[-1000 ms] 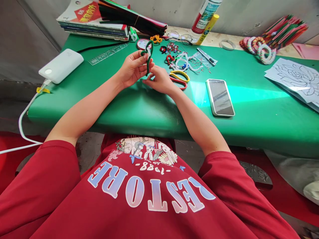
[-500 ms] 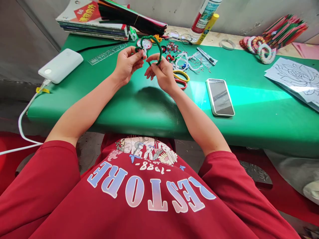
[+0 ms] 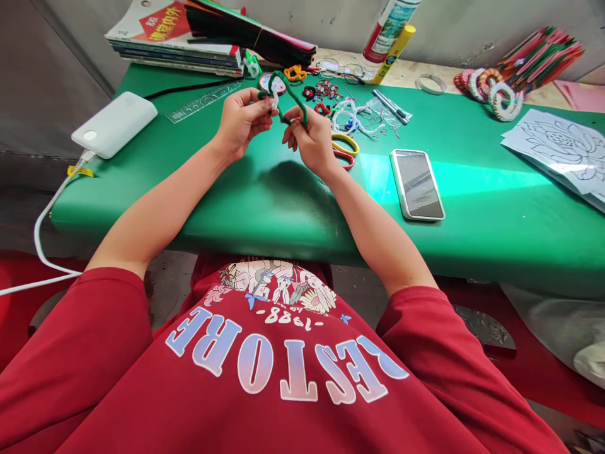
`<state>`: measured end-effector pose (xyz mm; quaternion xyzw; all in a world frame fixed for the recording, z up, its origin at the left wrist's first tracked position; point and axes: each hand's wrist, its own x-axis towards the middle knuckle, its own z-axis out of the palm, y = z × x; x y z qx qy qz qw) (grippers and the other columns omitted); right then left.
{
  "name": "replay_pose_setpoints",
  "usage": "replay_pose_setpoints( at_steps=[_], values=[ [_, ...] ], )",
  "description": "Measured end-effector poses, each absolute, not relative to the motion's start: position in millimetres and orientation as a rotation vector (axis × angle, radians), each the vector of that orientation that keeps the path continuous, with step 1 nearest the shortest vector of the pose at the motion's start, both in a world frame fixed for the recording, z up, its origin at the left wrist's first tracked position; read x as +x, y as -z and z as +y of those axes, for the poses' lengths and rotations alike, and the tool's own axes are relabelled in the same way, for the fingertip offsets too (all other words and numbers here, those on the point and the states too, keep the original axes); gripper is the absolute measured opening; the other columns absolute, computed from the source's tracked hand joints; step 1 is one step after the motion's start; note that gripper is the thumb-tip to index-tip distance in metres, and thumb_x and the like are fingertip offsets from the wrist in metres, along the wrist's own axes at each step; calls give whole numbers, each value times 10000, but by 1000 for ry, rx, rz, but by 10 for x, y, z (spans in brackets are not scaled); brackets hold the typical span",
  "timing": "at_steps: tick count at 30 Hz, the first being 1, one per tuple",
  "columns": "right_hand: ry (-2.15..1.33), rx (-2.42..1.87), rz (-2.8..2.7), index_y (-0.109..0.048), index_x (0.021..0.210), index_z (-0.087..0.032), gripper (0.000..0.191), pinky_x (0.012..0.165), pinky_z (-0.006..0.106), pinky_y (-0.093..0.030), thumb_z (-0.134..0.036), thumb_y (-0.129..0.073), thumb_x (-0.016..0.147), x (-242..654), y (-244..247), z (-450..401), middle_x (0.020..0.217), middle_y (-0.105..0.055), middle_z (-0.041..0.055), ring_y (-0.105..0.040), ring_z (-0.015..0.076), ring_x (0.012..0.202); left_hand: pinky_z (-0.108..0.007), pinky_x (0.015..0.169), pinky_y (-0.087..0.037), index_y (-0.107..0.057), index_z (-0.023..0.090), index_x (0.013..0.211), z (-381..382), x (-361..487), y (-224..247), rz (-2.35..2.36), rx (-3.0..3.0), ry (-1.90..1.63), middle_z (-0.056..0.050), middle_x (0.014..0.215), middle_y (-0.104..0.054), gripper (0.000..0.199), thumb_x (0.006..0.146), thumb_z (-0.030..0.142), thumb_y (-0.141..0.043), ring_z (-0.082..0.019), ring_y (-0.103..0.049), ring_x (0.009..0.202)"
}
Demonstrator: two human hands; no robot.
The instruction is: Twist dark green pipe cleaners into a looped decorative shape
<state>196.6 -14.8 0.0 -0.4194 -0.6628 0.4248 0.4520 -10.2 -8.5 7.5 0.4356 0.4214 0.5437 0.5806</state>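
Between my two hands a green pipe cleaner (image 3: 293, 96) is bent into a loop above the table. My left hand (image 3: 243, 123) pinches one part of it together with a white pipe cleaner piece (image 3: 275, 90). My right hand (image 3: 309, 135) is closed on the loop's other side, thumb against fingers. Scissors (image 3: 347, 145) with yellow and red handles lie beside my right hand, their blades hidden. Behind the hands sits a small round red-and-white item (image 3: 266, 82), partly covered. An orange pipe cleaner shape (image 3: 295, 73) lies just past the loop.
White pipe cleaner pieces (image 3: 352, 116), a pen (image 3: 392, 107), glasses (image 3: 343, 70) and a phone (image 3: 418, 185) lie to the right. A power bank (image 3: 115, 125), ruler (image 3: 203, 103) and book stack (image 3: 177, 53) are left. Pipe cleaner bundles (image 3: 541, 63) and drawings (image 3: 562, 148) occupy the far right.
My right hand has shifted slightly right. The green loop, rounder before, is now pulled into a more angular shape, its right side lower. My left hand stays nearly in place.
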Motion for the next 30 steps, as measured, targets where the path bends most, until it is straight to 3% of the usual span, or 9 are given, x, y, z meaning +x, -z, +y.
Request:
replay_pose_setpoints(
  at_steps=[5,8,14,18,23,27,30],
  values=[
    [-975,-1033,-1605,-648,994,-422,498,1173,563,-634,-906,-767,985,1924,114,-74,759,-705,37,-772,359,1029,-484,1567,-561,-699,392,938,-35,-119,-48,959,1020,-1249,30,1075,-951,334,998,339,-1023,-291,-699,1790],
    [-956,-1041,-1575,-626,978,-433,555,1192,567,-629,-967,-770,935,1895,120,-105,733,-693,38,-754,372,1081,-526,1572,-557,-664,392,869,-29,-109,-37,975,1072,-1244,17,992,-930,352,1016,281,-964,-321,-758,1697],
    [-1017,-1041,-1620,-641,996,-431,441,1137,518,-680,-825,-838,982,1917,-19,-202,818,-762,25,-779,355,1081,-545,1555,-554,-671,380,853,-90,-58,-83,1028,1062,-1220,11,959,-920,343,1024,213,-917,-326,-796,1628],
    [-1077,-1009,-1660,-605,1082,-433,530,1120,526,-653,-834,-909,917,1902,-45,-248,904,-783,26,-747,354,1054,-581,1534,-573,-657,351,826,-143,-23,-115,1103,1091,-1219,-13,919,-898,414,1056,132,-922,-349,-840,1563],
    [-1005,-1025,-1657,-579,1162,-419,482,1171,477,-633,-760,-891,1026,1859,19,-253,1020,-794,5,-752,324,1060,-561,1559,-517,-675,406,812,-136,-15,-45,1019,1083,-1278,-15,884,-891,480,971,320,-1120,-388,-785,1633],
    [-970,-1048,-1674,-595,1147,-429,568,1209,491,-643,-695,-1039,914,1860,59,-240,1078,-817,17,-757,359,1198,-576,1566,-513,-638,438,787,-88,-24,6,1034,1153,-1297,69,886,-896,430,939,397,-1038,-366,-804,1562],
    [-970,-1023,-1661,-640,1240,-406,582,1262,513,-634,-577,-1077,897,1909,9,-264,1258,-840,41,-736,364,1251,-557,1528,-537,-608,453,785,-63,-31,18,1051,1176,-1316,102,876,-887,410,907,460,-999,-348,-800,1511]
  ],
)
